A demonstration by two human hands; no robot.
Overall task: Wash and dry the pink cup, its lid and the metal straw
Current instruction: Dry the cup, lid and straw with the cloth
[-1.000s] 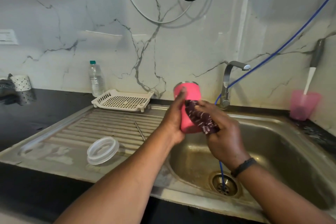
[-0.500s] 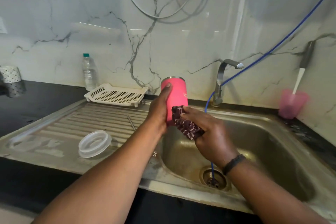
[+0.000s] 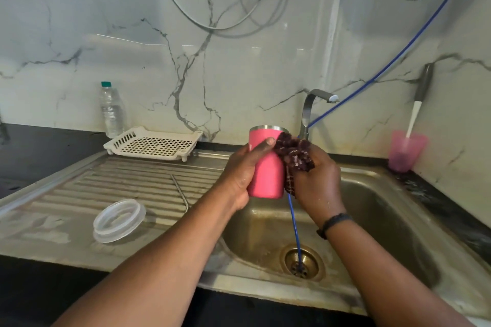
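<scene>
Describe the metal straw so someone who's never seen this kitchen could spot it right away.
Start at the steel sink and look to its ribbed draining board on the left. The metal straw lies flat along the ribs there, between the clear lid and the basin. It is the only thin silver rod, with a short bend at its near end.

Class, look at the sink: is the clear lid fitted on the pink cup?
No, the clear lid lies on the draining board, apart from the pink cup.

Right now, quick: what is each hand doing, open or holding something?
Left hand: curled round the pink cup, holding it above the sink.
Right hand: gripping a dark patterned cloth against the cup.
</scene>
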